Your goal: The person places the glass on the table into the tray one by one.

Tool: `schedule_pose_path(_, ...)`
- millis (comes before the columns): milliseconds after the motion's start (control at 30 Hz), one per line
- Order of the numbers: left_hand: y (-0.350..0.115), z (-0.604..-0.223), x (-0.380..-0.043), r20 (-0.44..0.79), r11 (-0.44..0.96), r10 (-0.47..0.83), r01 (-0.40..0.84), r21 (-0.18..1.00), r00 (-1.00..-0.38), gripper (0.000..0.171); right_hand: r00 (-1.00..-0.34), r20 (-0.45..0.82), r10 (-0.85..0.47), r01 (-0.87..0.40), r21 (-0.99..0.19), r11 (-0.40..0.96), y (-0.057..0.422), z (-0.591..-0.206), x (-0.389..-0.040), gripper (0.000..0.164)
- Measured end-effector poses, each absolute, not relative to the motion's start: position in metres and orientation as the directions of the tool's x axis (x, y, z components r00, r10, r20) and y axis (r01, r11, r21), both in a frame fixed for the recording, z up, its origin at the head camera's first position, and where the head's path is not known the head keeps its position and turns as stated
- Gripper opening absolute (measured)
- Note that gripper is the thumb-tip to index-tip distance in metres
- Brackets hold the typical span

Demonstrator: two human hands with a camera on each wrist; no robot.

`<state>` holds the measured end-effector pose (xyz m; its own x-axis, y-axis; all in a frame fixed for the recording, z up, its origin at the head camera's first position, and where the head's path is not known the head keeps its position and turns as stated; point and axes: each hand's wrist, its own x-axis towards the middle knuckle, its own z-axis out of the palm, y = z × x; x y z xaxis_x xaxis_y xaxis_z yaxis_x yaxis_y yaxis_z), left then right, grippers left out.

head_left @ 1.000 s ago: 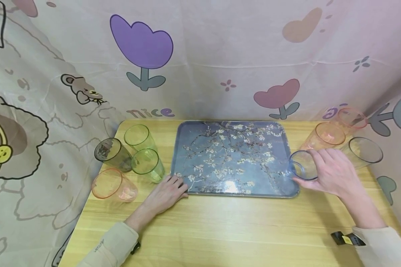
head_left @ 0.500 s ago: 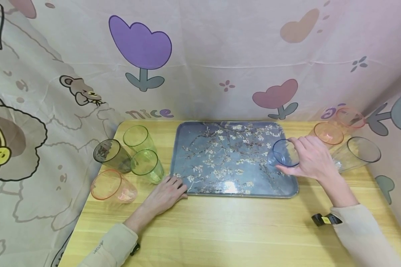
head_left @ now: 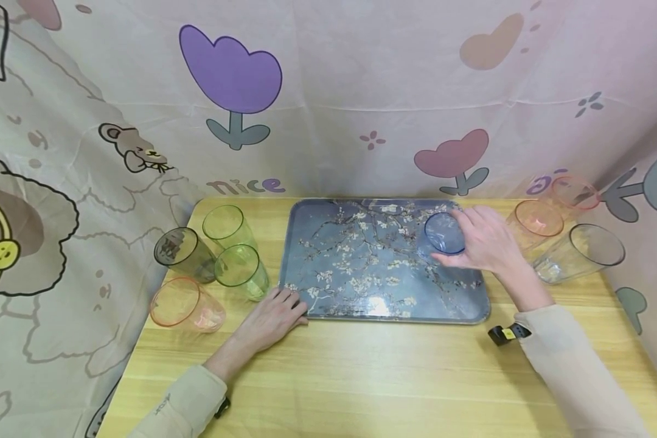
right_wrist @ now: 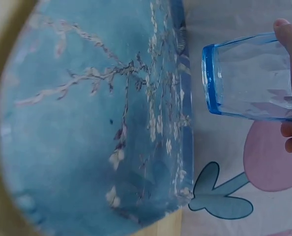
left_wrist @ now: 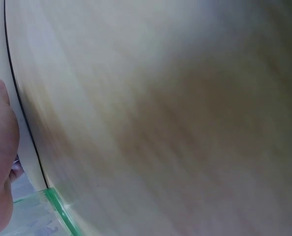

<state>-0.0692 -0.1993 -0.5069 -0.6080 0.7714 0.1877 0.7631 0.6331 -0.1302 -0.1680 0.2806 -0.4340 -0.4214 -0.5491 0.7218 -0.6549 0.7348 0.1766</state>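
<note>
In the head view, my right hand (head_left: pixel 484 237) holds a blue glass (head_left: pixel 443 234) by its upper part, over the right half of a grey-blue tray (head_left: pixel 356 255) printed with blossom branches. The right wrist view shows the glass's thick blue base (right_wrist: pixel 212 78) apart from the tray surface (right_wrist: pixel 87 123), with thumb and fingers on opposite sides of the wall. My left hand (head_left: pixel 274 319) rests at the tray's front left corner, fingers loosely bent over the rim. Just behind it stands a green glass (head_left: pixel 242 271). Only part of the left hand (left_wrist: pixel 1 152) shows in the left wrist view.
Another green glass (head_left: pixel 227 228), a dark grey glass (head_left: pixel 188 255) and an orange glass (head_left: pixel 188 304) stand on the left of the wooden table (head_left: pixel 361 371). At right are an orange glass (head_left: pixel 536 222), a pinkish glass (head_left: pixel 575 194) and a clear grey-rimmed glass (head_left: pixel 580 255). Patterned cloth (head_left: pixel 339 73) hangs behind.
My right hand has carried the blue glass leftward and farther back, from the tray's right edge to over its right half. The left hand has stayed at the corner.
</note>
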Motion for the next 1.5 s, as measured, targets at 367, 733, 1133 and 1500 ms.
schedule_pose_path(367, -0.2, -0.508, -0.069, 0.195, 0.635, 0.77, 0.76, -0.137, -0.608, 0.029, -0.477, 0.671, -0.567, -0.675, 0.134, 0.726, 0.266, -0.436, -0.198, 0.114)
schedule_pose_path(733, -0.2, -0.509, -0.07, 0.204, 0.63, 0.773, 0.764, -0.139, -0.601, 0.029, -0.447, 0.625, -0.64, -0.699, 0.202, 0.686, 0.251, -0.435, -0.224, 0.111)
schedule_pose_path(1133, -0.2, -0.509, -0.069, 0.202, 0.636, 0.769, 0.76, -0.133, -0.607, 0.029, -0.499, 0.547, -0.672, -0.695, 0.21, 0.687, 0.242, -0.44, -0.246, 0.121)
schedule_pose_path(1500, -0.2, -0.509, -0.069, 0.218, 0.63, 0.771, 0.766, -0.13, -0.598, 0.029, -0.61, 0.435, -0.662, -0.681, 0.139, 0.719, 0.237, -0.444, -0.256, 0.097)
